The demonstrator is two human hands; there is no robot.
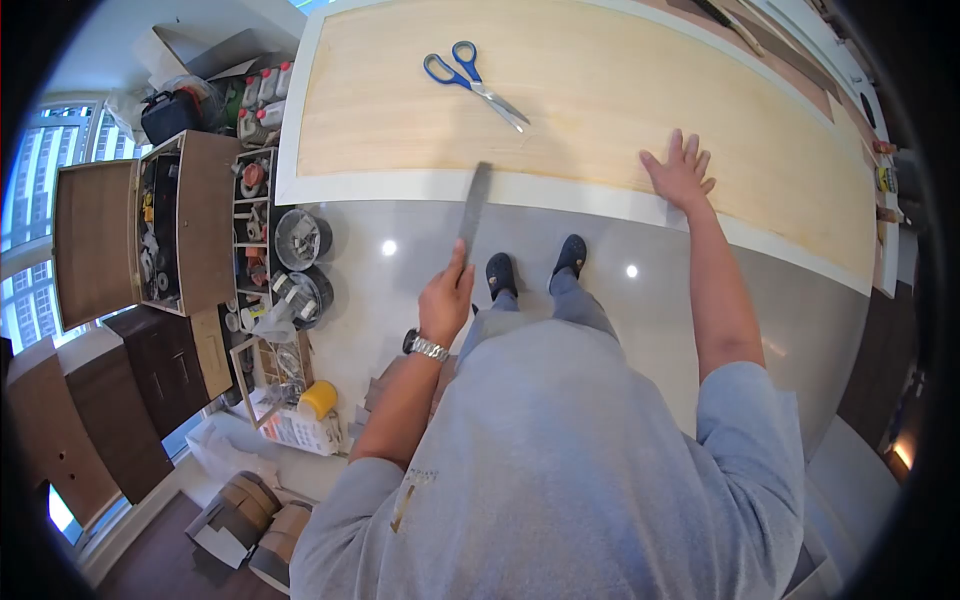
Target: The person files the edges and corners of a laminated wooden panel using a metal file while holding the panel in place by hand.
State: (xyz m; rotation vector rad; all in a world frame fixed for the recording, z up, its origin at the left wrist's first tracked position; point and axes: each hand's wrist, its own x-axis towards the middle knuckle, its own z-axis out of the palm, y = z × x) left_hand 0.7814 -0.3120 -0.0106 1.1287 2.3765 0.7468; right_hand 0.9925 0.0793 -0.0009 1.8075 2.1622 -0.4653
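Note:
My left hand (446,303), with a metal watch at the wrist, is closed around a long flat grey metal file (475,210). The file points away from me, its far end overlapping the white border of a pale wooden panel (600,95). Fingers spread, my right hand (680,176) rests flat near the panel's front edge, farther right. Blue-handled scissors (474,84) lie on the panel with their blades slightly apart, beyond the file's tip.
At the left stand a brown cabinet (207,215) and black buckets (298,240) holding small items. A yellow roll (318,399) sits below them. Cardboard boxes (245,505) are on the floor at lower left. Tools and a long strip (730,25) lie at the panel's far right.

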